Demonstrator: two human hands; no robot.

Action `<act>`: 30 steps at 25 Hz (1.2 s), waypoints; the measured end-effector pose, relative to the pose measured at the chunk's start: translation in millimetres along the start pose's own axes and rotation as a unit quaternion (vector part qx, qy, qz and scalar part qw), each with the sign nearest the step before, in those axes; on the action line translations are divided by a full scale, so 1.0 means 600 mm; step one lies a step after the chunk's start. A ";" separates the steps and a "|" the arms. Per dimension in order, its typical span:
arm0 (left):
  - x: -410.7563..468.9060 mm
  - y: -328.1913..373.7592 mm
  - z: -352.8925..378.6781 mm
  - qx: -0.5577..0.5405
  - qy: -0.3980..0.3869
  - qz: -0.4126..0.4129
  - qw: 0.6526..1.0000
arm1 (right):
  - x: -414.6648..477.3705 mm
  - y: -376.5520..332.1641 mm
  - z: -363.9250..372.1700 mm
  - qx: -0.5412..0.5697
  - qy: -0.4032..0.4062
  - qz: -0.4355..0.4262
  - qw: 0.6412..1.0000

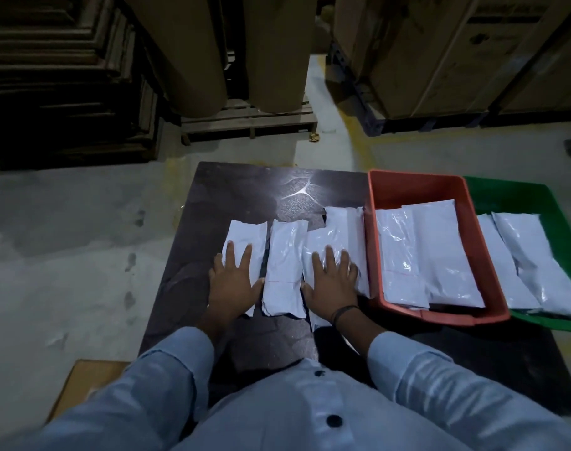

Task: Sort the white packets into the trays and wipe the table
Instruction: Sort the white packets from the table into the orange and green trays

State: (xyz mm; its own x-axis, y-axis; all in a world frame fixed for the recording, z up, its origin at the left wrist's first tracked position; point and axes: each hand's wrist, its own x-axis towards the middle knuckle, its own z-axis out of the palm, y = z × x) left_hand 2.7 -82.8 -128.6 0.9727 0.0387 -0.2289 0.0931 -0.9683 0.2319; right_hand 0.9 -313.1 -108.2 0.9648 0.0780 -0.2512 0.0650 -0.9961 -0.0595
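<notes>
Several white packets lie side by side on the dark table [232, 190]. My left hand [233, 281] rests flat, fingers spread, on the leftmost packet [248, 236]. Flat on the third packet [323, 239] lies my right hand [331, 284], also with fingers apart. A middle packet [285, 265] lies untouched between the hands, and a further one [346, 222] sits against the red tray. The red tray [414, 183] to the right holds white packets [427, 255]. Beyond it a green tray [518, 193] holds more packets [531, 255].
Behind the table stand two large brown paper rolls [271, 53] on a wooden pallet [248, 122]. Cardboard boxes [440, 53] sit at the back right, stacked pallets [59, 76] at the back left. A cardboard piece [85, 382] lies by the table's near left corner.
</notes>
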 end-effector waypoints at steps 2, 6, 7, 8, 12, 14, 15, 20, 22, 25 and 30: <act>0.000 0.007 -0.001 -0.002 0.011 -0.026 1.000 | 0.002 -0.007 0.000 -0.009 -0.008 0.017 1.000; 0.000 0.016 0.000 -0.012 0.036 -0.062 0.997 | 0.013 -0.011 -0.006 -0.024 -0.022 0.024 0.999; 0.000 0.016 0.000 -0.015 0.047 -0.065 0.997 | 0.015 -0.010 -0.007 -0.031 -0.024 0.022 0.999; -0.001 0.015 0.000 -0.019 0.057 -0.067 0.996 | 0.016 -0.009 -0.008 -0.040 -0.027 0.019 0.999; -0.001 0.018 -0.004 -0.037 0.083 -0.079 0.993 | 0.018 0.000 -0.016 -0.041 -0.022 0.008 0.999; 0.000 0.024 -0.011 -0.050 0.095 -0.087 0.990 | 0.022 0.003 -0.024 -0.023 -0.016 0.012 1.000; 0.001 0.029 -0.017 -0.059 0.099 -0.089 0.989 | 0.024 0.002 -0.030 -0.006 -0.007 0.021 1.000; 0.011 0.066 -0.067 -0.092 0.137 -0.068 0.984 | 0.042 -0.008 -0.082 0.091 0.054 0.066 0.992; 0.015 0.086 -0.088 -0.102 0.147 -0.056 0.982 | 0.044 -0.012 -0.108 0.124 0.088 0.067 0.986; 0.017 0.122 -0.110 -0.105 0.165 -0.029 0.980 | 0.041 -0.014 -0.150 0.164 0.133 0.056 0.976; 0.016 0.201 -0.129 -0.113 0.174 0.020 0.978 | 0.023 0.023 -0.206 0.172 0.227 0.050 0.957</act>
State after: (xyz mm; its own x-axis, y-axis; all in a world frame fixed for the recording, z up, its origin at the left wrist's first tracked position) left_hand 39.6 -180.0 -29.9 0.9863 0.1212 0.1117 0.0591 -0.8927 0.4467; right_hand 46.4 -330.8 6.9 0.9781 -0.1204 0.1698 -0.0454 -0.9195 -0.3905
